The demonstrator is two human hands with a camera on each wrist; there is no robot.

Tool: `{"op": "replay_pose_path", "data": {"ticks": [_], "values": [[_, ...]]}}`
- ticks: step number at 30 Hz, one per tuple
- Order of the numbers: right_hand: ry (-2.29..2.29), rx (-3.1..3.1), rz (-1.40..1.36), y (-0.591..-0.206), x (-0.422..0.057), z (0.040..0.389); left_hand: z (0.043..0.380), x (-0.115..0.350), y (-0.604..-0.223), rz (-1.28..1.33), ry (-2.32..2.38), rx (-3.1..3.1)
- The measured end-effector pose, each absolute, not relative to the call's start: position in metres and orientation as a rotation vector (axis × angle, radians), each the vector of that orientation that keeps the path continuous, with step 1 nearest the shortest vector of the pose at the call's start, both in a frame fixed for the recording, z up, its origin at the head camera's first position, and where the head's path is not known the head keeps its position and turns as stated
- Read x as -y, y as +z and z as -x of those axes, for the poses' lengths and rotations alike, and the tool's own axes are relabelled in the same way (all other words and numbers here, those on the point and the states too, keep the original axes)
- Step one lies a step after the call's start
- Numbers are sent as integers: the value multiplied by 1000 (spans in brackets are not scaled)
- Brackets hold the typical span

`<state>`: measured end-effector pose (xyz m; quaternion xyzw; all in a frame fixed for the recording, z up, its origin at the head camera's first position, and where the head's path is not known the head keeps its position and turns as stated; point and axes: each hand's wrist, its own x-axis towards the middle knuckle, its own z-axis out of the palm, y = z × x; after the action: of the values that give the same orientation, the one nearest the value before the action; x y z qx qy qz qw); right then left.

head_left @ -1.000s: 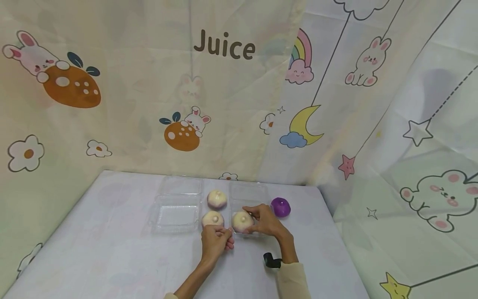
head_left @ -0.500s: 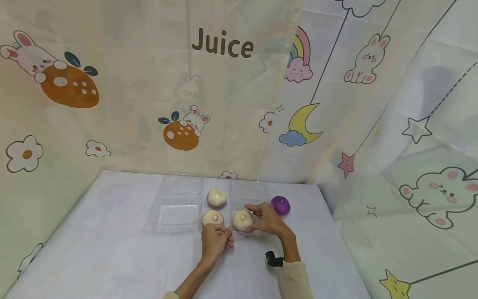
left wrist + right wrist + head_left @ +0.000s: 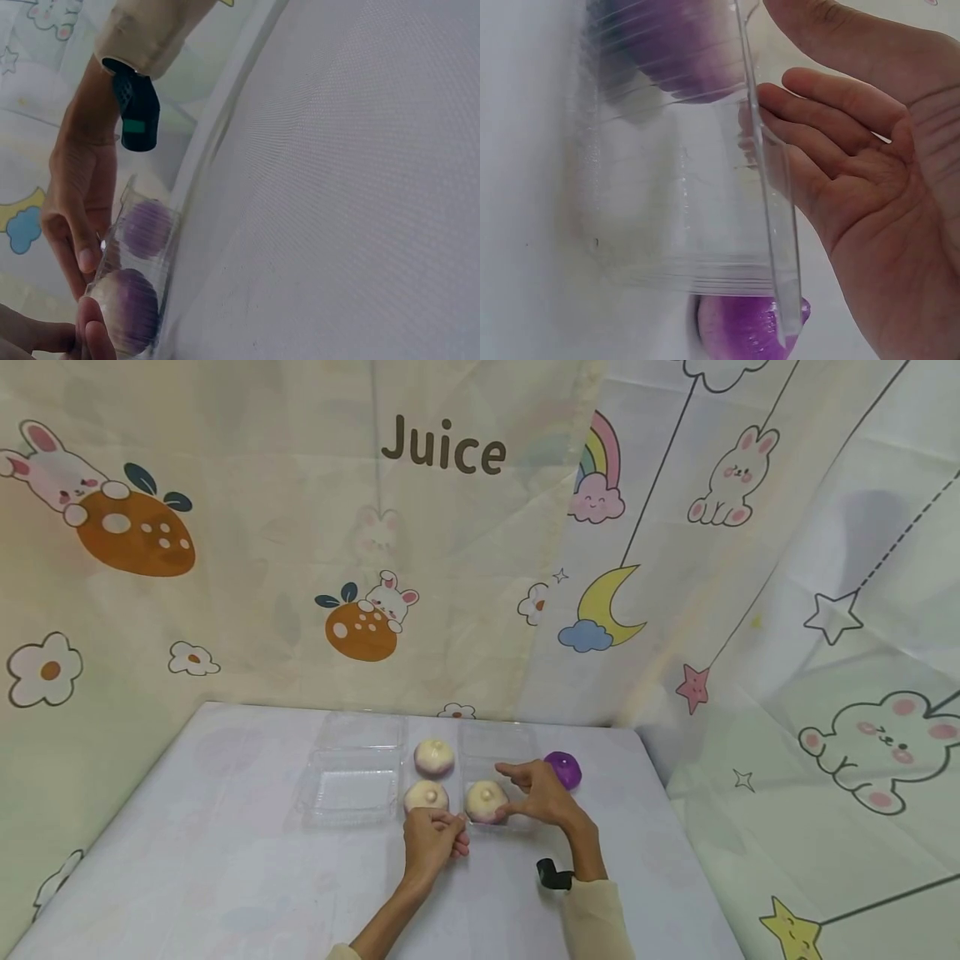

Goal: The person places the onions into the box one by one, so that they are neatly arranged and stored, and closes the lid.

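In the head view, a round cream-and-purple thing with a nub on top [image 3: 486,802] sits in the near part of the right clear plastic container [image 3: 498,742]. My left hand [image 3: 433,843] pinches that container's near left rim between thumb and fingers. My right hand [image 3: 547,793] is at the ball's right side, its thumb and fingers spread apart. In the right wrist view the palm and loosely bent fingers [image 3: 832,112] hold nothing; whether the thumb touches the ball cannot be told. Two similar cream balls [image 3: 433,757] stand left of this container, the nearer partly behind my left hand.
A second clear container [image 3: 352,785] lies open at the left, nothing seen in it. A purple ball [image 3: 564,771] rests on the white-covered table [image 3: 225,860] right of the right container, partly behind my right hand. A printed cloth [image 3: 450,527] hangs behind the table.
My right hand's fingers have drawn off the ball toward the right and spread wider. The ball stays in the container. My left hand keeps its place at the rim.
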<state>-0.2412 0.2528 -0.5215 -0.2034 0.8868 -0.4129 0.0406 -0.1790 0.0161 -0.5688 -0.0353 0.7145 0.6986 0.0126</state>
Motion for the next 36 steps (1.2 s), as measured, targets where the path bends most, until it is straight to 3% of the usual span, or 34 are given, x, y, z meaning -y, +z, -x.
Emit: {"op": "replay_pose_path", "data": {"ticks": [36], "values": [[-1364,-2817,518,-511,-281,240,178,-19,-567,118,2206,-2210]]}}
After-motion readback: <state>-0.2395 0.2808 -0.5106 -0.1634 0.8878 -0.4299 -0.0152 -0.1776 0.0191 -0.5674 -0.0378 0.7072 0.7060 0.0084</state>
